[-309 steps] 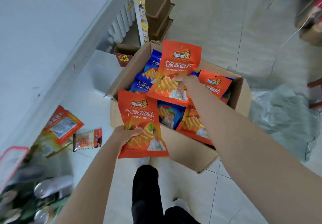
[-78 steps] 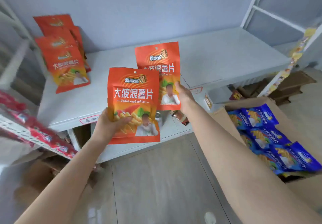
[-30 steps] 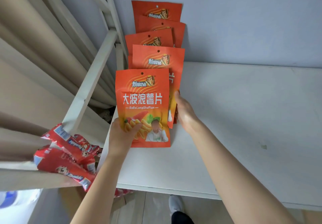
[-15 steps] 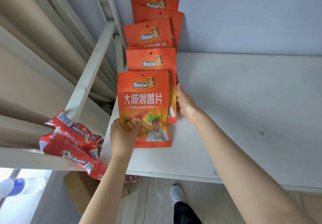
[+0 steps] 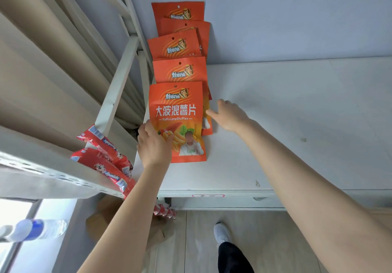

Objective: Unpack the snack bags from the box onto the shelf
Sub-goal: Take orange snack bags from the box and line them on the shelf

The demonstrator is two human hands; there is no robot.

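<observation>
Front chip bag (image 5: 177,122) heading overlapped row (image 5: 174,45) at shelf (image 5: 297,113) left edge, wall (image 5: 275,18) behind, bare board rightward, left hand (image 5: 153,145) pinching its lower-left corner, right hand (image 5: 230,114) loose-fingered, index at edge of next bag (image 5: 180,71)

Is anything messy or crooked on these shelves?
Yes. The red packets on the left shelf lie in a jumble and hang over its front edge, as if about to slide off. The orange bags on the white shelf sit in a fairly neat overlapping row.
</observation>
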